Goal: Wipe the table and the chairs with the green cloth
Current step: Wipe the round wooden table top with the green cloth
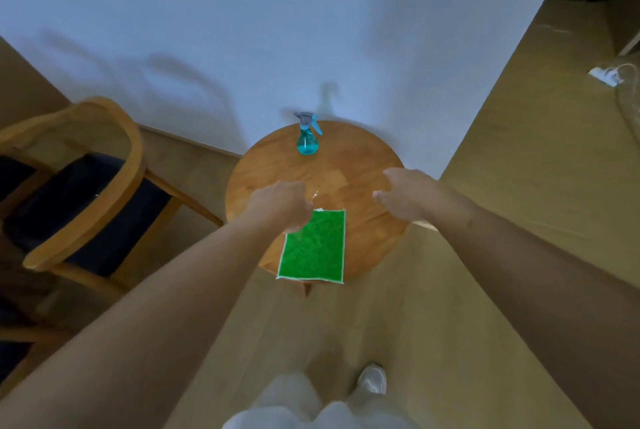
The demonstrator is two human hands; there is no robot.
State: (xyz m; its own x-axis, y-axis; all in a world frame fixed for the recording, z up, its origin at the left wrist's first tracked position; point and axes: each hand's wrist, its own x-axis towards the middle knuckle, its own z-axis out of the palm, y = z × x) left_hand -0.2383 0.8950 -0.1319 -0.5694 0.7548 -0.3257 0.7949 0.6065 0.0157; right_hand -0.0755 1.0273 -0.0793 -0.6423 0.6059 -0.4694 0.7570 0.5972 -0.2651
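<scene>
Nearest the camera are the person's pale trousers [304,411] and one light shoe [372,381] on the wooden floor [485,290], with both bare forearms reaching forward over it. Beyond them stands the round wooden table, whose surface [367,165] carries the green cloth [315,248] lying flat and spread out at the near edge, its near hem slightly overhanging the rim. The left hand [277,205] hovers at the cloth's far left corner, seen from the back with its fingers curled downward; the fingertips are hidden behind the hand, so I cannot tell whether they are pinching the corner or only close to it. The right hand [403,193] is over the right part of the surface, apart from the cloth, its fingers loosely bent and slightly spread, holding nothing. A small wet-looking glint shows on the wood between the two hands. At the far edge of the surface, near the white wall [242,30], a spray bottle [307,136] stands upright, its clear blue-green body seemingly holding liquid, though the level is hard to read. To the left, a wooden chair [86,186] with a dark seat cushion stands on the floor, well apart from the table. Far right on the floor lies a white power strip [604,75] with a cable.
</scene>
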